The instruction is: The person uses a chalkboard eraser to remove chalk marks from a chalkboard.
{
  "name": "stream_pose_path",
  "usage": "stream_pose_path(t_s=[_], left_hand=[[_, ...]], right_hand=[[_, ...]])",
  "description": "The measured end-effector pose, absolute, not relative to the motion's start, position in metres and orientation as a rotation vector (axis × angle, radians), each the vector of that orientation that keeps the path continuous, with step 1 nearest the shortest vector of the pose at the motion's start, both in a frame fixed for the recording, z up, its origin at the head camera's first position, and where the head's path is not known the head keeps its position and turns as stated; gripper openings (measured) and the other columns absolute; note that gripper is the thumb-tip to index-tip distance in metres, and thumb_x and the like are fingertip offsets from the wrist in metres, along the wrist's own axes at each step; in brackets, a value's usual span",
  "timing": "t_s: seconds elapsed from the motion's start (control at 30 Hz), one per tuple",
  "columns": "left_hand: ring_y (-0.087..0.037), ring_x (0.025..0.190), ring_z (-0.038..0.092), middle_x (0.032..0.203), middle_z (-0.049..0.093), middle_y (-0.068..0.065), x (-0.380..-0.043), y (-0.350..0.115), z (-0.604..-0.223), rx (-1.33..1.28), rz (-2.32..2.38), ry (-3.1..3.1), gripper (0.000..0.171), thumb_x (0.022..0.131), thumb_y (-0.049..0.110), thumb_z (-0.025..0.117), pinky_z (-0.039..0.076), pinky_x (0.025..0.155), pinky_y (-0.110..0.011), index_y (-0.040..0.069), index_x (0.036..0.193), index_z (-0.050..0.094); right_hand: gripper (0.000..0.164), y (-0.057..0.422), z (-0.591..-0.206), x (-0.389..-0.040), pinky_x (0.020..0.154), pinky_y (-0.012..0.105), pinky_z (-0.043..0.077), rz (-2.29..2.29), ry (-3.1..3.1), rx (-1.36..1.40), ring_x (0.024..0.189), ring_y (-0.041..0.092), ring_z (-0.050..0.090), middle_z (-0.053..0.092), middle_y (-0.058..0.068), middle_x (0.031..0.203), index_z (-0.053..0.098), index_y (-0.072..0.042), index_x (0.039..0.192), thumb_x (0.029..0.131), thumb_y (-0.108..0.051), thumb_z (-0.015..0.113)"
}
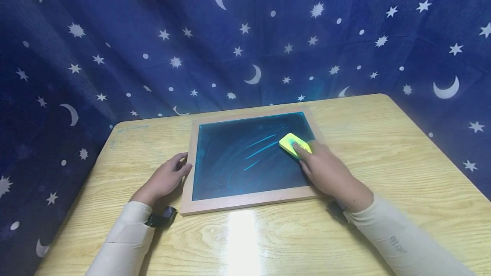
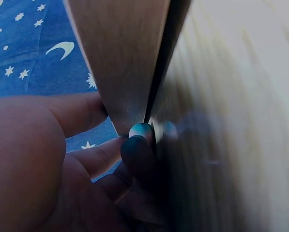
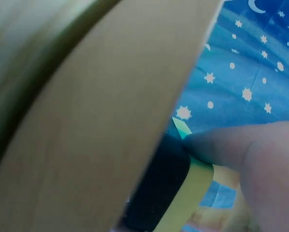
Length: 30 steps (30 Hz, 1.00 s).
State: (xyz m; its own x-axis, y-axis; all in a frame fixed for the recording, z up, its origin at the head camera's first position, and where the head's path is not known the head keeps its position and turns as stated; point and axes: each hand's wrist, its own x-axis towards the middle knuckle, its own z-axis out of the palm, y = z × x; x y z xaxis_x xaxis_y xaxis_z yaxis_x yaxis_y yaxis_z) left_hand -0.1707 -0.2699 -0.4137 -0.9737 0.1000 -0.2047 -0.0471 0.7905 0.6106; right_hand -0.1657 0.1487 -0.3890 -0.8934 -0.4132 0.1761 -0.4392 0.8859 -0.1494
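The right hand grips a yellow, dark-bottomed eraser on the smeared wood-framed board.

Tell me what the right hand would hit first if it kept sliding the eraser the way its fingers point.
Probably the three pale streaks on the dark board: the right hand, its grip on the yellow eraser, points up and left across it. Beyond them, the far wooden frame.

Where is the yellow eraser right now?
In the head view, the yellow eraser lies on the chalkboard, right of centre, under the right hand.
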Motion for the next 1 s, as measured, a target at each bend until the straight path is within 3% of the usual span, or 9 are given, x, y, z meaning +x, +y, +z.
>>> stream_pose_path(t_s=[0.37,0.67,1.0], left_hand=[[-0.048,0.135,0.046,0.148,0.045,-0.031,-0.170,-0.268,-0.413,0.057,0.942,2.769,0.060,0.108,0.036,0.042,0.040,0.108,-0.060,0.001,0.155,0.031],[-0.048,0.136,0.045,0.148,0.045,-0.031,-0.170,-0.268,-0.412,0.045,0.939,2.764,0.060,0.108,0.037,0.042,0.039,0.109,-0.061,0.002,0.155,0.031],[-0.047,0.135,0.047,0.147,0.046,-0.031,-0.171,-0.268,-0.412,0.040,0.940,2.767,0.061,0.107,0.038,0.042,0.039,0.109,-0.060,0.001,0.155,0.030]], right_hand=[[0.048,0.130,-0.396,-0.156,0.089,0.051,0.055,0.220,-2.845,0.761,0.104,0.039,0.061,0.057,0.026,0.125,0.055,-0.015,0.143,0.096,-0.014,0.064],[0.047,0.112,-0.399,-0.140,0.081,0.046,0.057,0.260,-2.787,0.876,0.104,0.036,0.062,0.057,0.023,0.129,0.057,-0.020,0.142,0.096,-0.014,0.064],[0.047,0.094,-0.400,-0.121,0.081,0.043,0.057,0.308,-2.770,0.991,0.105,0.031,0.061,0.058,0.019,0.132,0.056,-0.024,0.142,0.096,-0.019,0.065]])
